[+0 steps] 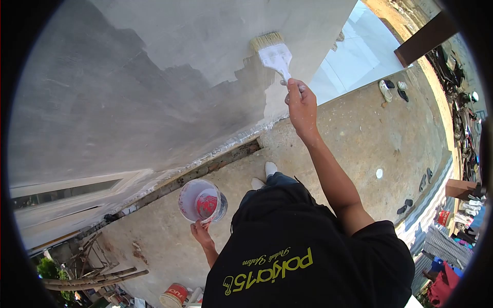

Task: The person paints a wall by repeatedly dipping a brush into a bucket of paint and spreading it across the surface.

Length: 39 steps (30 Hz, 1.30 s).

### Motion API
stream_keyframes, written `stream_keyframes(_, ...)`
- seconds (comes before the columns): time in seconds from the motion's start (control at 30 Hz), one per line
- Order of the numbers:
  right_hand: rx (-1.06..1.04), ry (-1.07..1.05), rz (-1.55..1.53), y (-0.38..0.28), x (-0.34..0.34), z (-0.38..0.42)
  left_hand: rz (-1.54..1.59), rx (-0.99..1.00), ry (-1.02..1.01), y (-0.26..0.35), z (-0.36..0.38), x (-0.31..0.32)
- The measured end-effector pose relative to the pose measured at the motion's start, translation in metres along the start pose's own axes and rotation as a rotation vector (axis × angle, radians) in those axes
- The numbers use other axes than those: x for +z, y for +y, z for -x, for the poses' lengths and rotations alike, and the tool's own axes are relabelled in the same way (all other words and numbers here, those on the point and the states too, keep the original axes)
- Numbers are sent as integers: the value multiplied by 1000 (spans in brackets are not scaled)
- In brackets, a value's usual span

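I find the right hand (302, 105) closed round the brush (276, 55), bristles (267, 41) at the wall (179, 41); the left hand (202, 234) holds the bucket (189, 197) by its rim; I advise even, overlapping strokes, light pressure, bucket level.

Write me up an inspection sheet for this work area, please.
Surface: wall is patchy, darker and lighter grey; concrete floor has stains and pale specks.
Job's things: wide brush with bristles against the wall; bucket with red showing inside.
Clutter: loose footwear on the floor; wooden poles and a red-and-white bucket behind, on the left side.
Hands: right hand grips the brush handle; left hand holds the bucket near its rim.
Cables: nothing seen.
Surroundings: pale tiled floor, brown post.
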State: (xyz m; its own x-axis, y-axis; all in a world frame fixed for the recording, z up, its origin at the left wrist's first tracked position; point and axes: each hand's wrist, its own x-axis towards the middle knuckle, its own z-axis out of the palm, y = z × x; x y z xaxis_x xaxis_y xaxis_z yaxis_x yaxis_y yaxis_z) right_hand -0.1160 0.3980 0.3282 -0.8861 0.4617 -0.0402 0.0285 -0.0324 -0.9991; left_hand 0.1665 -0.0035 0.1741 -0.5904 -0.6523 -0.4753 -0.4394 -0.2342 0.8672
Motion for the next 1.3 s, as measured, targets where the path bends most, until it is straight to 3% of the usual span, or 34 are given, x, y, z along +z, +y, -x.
stream_keyframes(0.1, -4, 22, 158, 68, 2, -10, 0, 33, -53, 0, 7, -1)
stream_keyframes(0.2, 77, 2, 239, 90, -5, -11, -30, 88, -106, 10, 9, 1)
stream_keyframes(0.3, 176, -34, 241, 72, -5, -3, -91, 173, -159, 23, 12, 9)
stream_keyframes(0.4, 106, -50, 283, 79, -3, -14, -71, 206, -198, 24, 12, 18)
stream_keyframes(0.5, 104, -44, 256, 19, 3, -18, -52, 237, -207, 35, 22, 24)
stream_keyframes(0.63, -49, -75, 148, -72, 0, -6, -39, 248, -201, 36, 26, 28)
stream_keyframes(0.73, -122, -95, 88, -102, 0, 1, -56, 229, -210, 43, 29, 34)
stream_keyframes(0.87, -154, -102, 54, -66, 4, -11, -128, 232, -210, 47, 29, 32)
stream_keyframes(1.07, 31, -30, 232, 45, 7, -3, -107, 237, -169, 35, 33, 33)
stream_keyframes(1.2, 60, -53, 259, 34, 8, -1, -112, 215, -173, 32, 32, 37)
stream_keyframes(1.3, 47, -98, 171, -42, 16, 1, -164, 254, -184, 34, 33, 38)
